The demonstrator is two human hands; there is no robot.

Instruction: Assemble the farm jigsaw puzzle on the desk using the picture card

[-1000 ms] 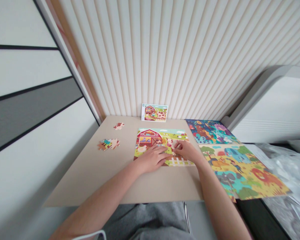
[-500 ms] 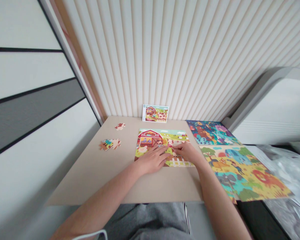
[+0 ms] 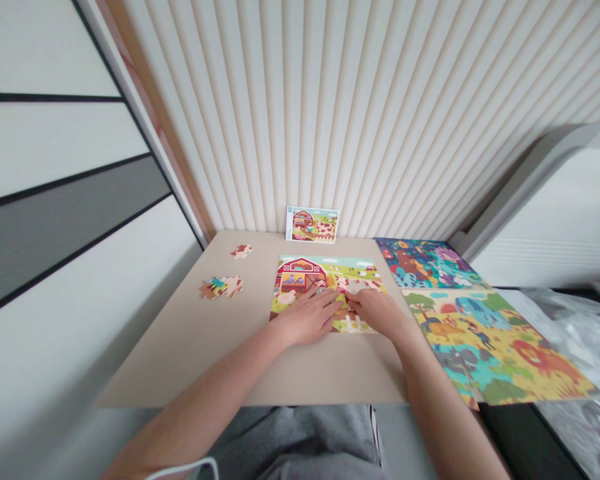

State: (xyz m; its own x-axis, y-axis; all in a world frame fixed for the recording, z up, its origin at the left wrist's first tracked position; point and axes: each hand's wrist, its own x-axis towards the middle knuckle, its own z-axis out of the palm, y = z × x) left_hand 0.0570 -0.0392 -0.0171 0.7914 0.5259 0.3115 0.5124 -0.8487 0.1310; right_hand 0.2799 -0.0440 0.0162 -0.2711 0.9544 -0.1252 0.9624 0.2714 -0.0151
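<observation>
Bench layout: a beige bench stands against a ribbed cream wall panel. Plastic sheeting lies off to the right. Two other picture puzzles sit on the right: a blue-and-orange one at the far corner and a yellow animal one nearer me, reaching past the bench edge.

Main work: the farm puzzle lies near the middle of the bench, with its red barn at far left and a white fence at the near edge. A small picture card showing the same farm stands at the far edge, against the wall panel. To the left of the puzzle are a small joined cluster of pieces and, farther off, a single loose piece.

Hands: my left hand lies open and flat across the puzzle's near-left area, fingers spread, gripping nothing. My right hand is curled down on the near-right area, fingertips at the middle. I cannot tell whether it holds a piece, as the fingers hide that spot.

Handling note: the flat left hand steadies the joined pieces. Light, even pressure from the right fingertips should suit here, because a hard push could lift a neighbouring edge. Check the card for placement.
</observation>
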